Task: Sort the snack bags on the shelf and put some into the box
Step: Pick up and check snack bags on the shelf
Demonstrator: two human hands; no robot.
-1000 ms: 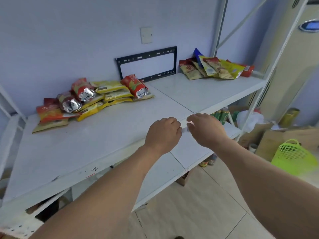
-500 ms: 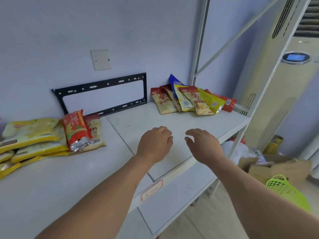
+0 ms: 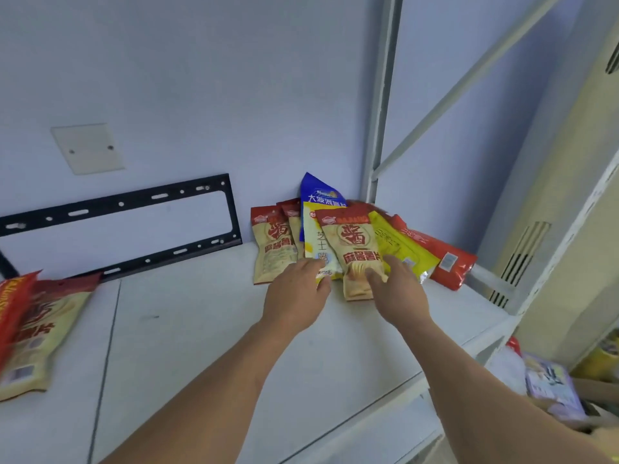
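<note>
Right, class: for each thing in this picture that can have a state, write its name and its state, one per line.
Left hand: fingers loosely bent, on the lower edge of the white and yellow bag.
Right hand: fingers spread, touching the front tan and red bag.
Blue bag: upright, propped against the wall.
Red bag: lying tilted at the pile's right end.
Tan bag: flat on the shelf, far left.

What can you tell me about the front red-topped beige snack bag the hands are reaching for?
The front snack bag is a flat, glossy pouch, beige with a red top band and large red characters. It leans back on the fanned pile in the shelf's back corner, bottom edge on the shelf board. It overlaps a pale yellow bag and a bright yellow bag. The right hand's fingers lie on its lower part; the left hand reaches just beside it.
</note>
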